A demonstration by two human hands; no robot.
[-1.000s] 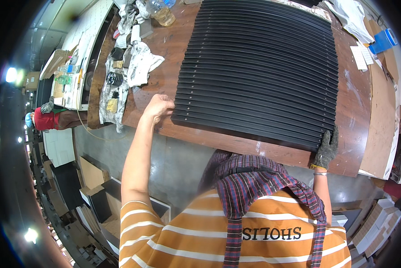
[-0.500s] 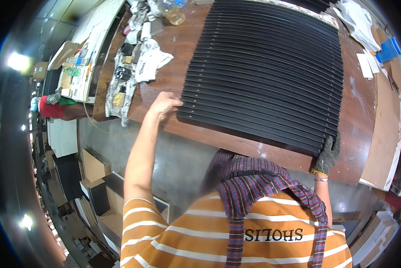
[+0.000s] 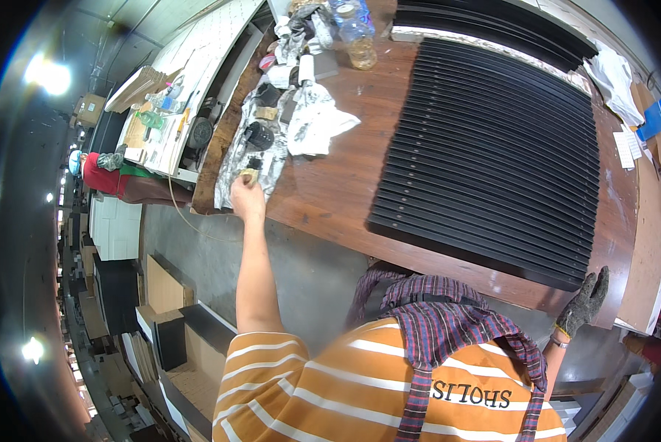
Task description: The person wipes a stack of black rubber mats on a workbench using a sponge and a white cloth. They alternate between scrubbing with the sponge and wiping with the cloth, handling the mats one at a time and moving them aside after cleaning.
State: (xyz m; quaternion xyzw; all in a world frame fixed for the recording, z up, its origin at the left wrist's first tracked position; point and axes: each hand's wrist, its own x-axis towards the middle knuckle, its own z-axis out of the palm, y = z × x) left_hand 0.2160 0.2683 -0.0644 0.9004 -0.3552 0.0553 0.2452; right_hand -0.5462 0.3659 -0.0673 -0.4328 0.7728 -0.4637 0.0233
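Note:
My bare left hand (image 3: 248,199) is at the table's left end, its fingers closed on a small yellowish sponge-like block (image 3: 250,174) with a dark patch beside its top. Under it spreads a paint-stained cloth (image 3: 231,166), where a round black container (image 3: 259,136) and a second tan block (image 3: 266,113) also sit. A panel of long black slats (image 3: 492,162), laid side by side, covers the right part of the brown table (image 3: 330,199). By the panel's near right corner is my right hand (image 3: 582,303) in a dark knit glove, fingers stretched out, holding nothing.
Another stack of black strips (image 3: 492,29) lies beyond the panel. Crumpled white cloth (image 3: 315,121) and a plastic bottle (image 3: 358,48) stand at the back left. A blue box (image 3: 656,118) is at the far right. Another person in red (image 3: 103,174) is at the left.
My left hand has left the panel's left edge and reached left to the yellowish block. My right hand has slipped off the panel's corner toward the table edge. The view has shifted left.

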